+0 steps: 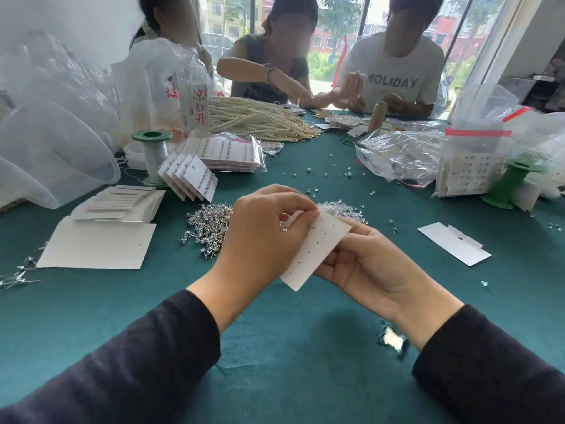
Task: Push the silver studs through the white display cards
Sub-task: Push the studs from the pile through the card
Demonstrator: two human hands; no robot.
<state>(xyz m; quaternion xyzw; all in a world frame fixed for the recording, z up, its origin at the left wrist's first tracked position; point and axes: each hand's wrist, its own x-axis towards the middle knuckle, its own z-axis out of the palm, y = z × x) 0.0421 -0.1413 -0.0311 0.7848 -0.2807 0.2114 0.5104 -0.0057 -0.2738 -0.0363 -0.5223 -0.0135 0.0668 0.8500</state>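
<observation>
Card [318, 249] held off table, long axis running from near-left corner up to far-right corner, tilted, punched face toward camera. R hand [367, 267] under and behind it, fingers curled round the lower right edge, closed on card; thumb side hidden, so exact grip not readable.

L hand [269, 234] over card's far-left corner, thumb and forefinger pinched tight w/ tips at approx the topmost hole. Prob. a stud [315, 223] between them; only a faint pin visible at the fingertips, too small to confirm. Judged: seating first stud of this card, rest of holes still bare.

Key relation: pin must go square to card face, i.e. L pinch pushes away and down into R hand's backing. L hand nearer to hole; R hand only braces.

Stud supply: loose pile [211, 221] on green cloth [290, 347], just behind L hand, within easy reach. Blank cards stacked [119, 206] far left.
</observation>
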